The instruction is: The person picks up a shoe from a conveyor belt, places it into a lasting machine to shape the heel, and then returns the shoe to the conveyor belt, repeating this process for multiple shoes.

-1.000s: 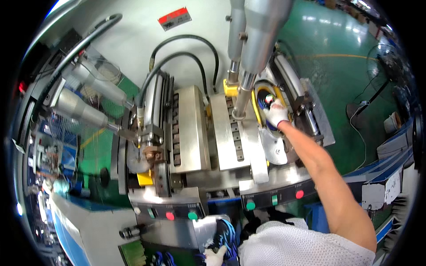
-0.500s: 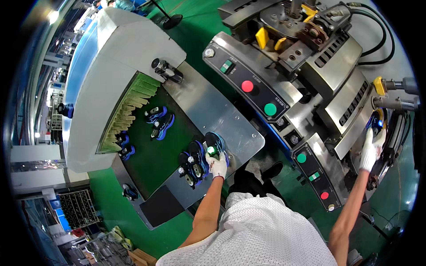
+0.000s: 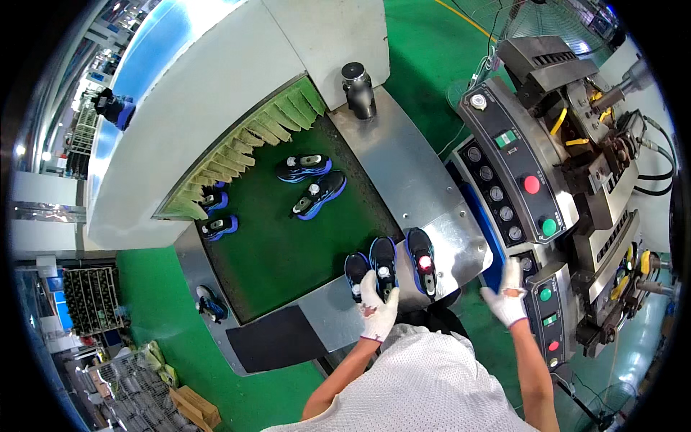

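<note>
Three black shoes with blue soles stand in a row on the metal table edge in front of me: a left shoe (image 3: 354, 268), a middle shoe (image 3: 384, 258) and a right shoe (image 3: 420, 263). Pale wads sit in their openings; the right one looks reddish. My left hand (image 3: 378, 312), in a white glove, is over the heels of the left and middle shoes with thumb and fingers apart. Whether it touches them is unclear. My right hand (image 3: 508, 297), also gloved, hangs open and unoccupied beside the machine's lower control panel (image 3: 548, 317).
Two more shoes (image 3: 315, 191) lie on the green conveyor belt (image 3: 281, 245), others by the fringed curtain (image 3: 252, 147). A dark bottle (image 3: 358, 90) stands at the table's far end. To the right rises a pressing machine (image 3: 601, 173) with buttons, gauges and hoses.
My view has turned left. My right hand has come away from the machine and the shoe there. My left hand has let go of the right shoe and moved to the other two.
</note>
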A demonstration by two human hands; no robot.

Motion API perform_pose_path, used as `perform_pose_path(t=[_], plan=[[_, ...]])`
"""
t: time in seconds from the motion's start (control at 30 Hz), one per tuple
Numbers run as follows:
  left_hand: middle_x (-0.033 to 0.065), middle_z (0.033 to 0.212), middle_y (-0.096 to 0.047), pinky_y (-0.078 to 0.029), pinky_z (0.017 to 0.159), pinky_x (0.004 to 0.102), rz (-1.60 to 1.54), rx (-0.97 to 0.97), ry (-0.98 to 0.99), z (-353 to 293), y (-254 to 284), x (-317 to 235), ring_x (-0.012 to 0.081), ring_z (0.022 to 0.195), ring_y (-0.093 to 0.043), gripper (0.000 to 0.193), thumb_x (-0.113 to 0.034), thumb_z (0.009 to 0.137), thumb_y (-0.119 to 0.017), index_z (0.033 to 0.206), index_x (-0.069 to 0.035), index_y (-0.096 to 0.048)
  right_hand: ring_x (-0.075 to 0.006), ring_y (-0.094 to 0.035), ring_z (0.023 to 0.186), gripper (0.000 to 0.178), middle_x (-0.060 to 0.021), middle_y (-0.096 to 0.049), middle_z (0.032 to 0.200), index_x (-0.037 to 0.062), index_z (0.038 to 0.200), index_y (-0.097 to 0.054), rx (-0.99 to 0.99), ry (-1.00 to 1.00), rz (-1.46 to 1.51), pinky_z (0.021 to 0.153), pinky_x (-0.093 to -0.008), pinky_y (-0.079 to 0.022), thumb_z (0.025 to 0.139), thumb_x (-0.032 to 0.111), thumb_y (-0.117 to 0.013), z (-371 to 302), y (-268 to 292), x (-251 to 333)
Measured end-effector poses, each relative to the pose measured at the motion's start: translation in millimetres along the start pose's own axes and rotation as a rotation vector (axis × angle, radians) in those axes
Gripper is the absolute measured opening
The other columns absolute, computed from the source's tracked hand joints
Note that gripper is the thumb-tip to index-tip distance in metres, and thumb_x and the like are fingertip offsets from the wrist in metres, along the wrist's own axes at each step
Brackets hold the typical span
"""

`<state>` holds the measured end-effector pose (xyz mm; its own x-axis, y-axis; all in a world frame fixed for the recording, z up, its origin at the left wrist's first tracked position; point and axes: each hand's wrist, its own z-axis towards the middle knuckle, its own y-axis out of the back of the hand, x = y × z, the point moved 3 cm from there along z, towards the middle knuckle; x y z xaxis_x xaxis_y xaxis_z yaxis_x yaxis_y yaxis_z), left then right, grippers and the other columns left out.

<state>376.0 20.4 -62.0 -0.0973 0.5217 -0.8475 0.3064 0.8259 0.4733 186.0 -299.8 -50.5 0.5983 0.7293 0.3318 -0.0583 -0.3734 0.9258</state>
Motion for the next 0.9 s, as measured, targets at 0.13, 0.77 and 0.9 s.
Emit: perform_pose_path(t=[0.13,0.77,0.9], plan=[[0.0307,0.144,-0.041,-0.031,0.119,0.0475,0.14,-0.057,-0.043,23,-31,43,0.0456,0.138,-0.038,0.082,-0.01,0.076,-0.08,0.143,0.007,-0.035,-0.0391,-0.051,0.132,0.093,-0.0265,-0.051,0.141,-0.0011,0.15,-0.034,0.256,-0.05,0.357,0.111,-0.0444,-0.04,0.078,0.035,-0.08,33,-78,153],[0.0186,0.131,-0.059,-0.045,0.105,0.0411,0.098,0.914,-0.198,-33,-94,-106,0.0291,0.119,-0.057,0.07,-0.009,0.082,-0.078,0.142,0.0,-0.043,-0.0351,-0.057,0.129,0.091,-0.0282,-0.058,0.134,0.0071,0.146,-0.048,-0.167,-1.166,1.048,0.108,-0.0407,-0.046,0.077,0.058,-0.079,-135,-12,86],[0.0193,0.134,-0.057,-0.043,0.108,0.0418,0.208,1.285,-0.433,-133,-116,-142,0.0296,0.121,-0.057,0.072,-0.008,0.082,-0.078,0.144,-0.001,-0.042,-0.0271,-0.068,0.099,0.097,-0.0205,-0.067,0.114,0.0022,0.138,-0.055,-0.549,-1.396,1.134,0.086,-0.0377,-0.054,0.072,0.069,-0.078,-266,-20,70]])
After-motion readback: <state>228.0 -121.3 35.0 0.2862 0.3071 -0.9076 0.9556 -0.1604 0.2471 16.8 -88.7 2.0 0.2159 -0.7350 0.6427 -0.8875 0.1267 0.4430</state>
